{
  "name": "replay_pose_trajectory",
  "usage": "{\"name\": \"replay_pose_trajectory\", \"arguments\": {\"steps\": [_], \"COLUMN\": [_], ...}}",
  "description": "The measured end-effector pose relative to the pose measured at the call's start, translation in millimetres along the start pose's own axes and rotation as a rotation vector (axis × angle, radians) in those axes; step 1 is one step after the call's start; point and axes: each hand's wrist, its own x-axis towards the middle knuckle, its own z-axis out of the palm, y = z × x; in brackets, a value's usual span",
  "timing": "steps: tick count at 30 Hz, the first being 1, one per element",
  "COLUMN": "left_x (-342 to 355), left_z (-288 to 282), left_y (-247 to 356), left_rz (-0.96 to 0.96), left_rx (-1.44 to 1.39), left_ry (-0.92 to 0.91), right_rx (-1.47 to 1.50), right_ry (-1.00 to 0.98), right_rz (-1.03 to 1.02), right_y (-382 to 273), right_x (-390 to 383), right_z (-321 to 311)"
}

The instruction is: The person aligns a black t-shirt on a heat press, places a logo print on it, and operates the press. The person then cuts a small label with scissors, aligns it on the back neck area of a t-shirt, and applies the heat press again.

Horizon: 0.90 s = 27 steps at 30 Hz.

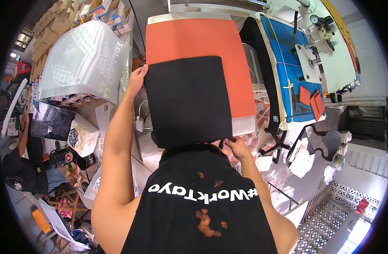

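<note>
Currently the black fabric piece (187, 99) lies spread flat over the near part of the orange pad (198, 40), the landmark for this entry. It covers the pad's near-left area and overhangs its near edge toward the person; a strip of orange shows beyond the fabric and along its right side.

Left hand (136, 80): at the fabric's far-left corner, just off the pad's left edge, fingers curled onto the cloth edge, apparently pinching it.

Right hand (235, 146): at the fabric's near-right corner, just below the pad's near edge, fingers closed on the hem or something small and dark there; the exact grip cannot be made out.

Handling judgement: the fabric looks light, soft and limp. It drapes over the near edge and would fold or wrinkle if lifted from one point. Best held at two opposite corners or along the hems, kept under slight tension so it lies smooth. Not fragile, not slippery; the pad surface likely gives some friction.

Surroundings relative to the pad: to its left, a large translucent printed sheet (86, 57) and stacked cartons; to its right, a blue-topped machine bed (287, 72) with a white metal arm; near right, below the pad, a black chair base (278, 146). Another person sits far to the left.
</note>
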Motion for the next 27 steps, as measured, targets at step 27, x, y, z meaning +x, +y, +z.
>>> {"name": "replay_pose_trajectory", "arguments": {"steps": [27], "left_x": [-267], "left_z": [-28], "left_y": [-32], "left_rz": [0.022], "left_rx": [0.383], "left_ry": [0.655], "right_rx": [-0.325], "right_ry": [-0.240], "right_rz": [0.184], "right_y": [95], "right_x": [74], "right_z": [-104]}}
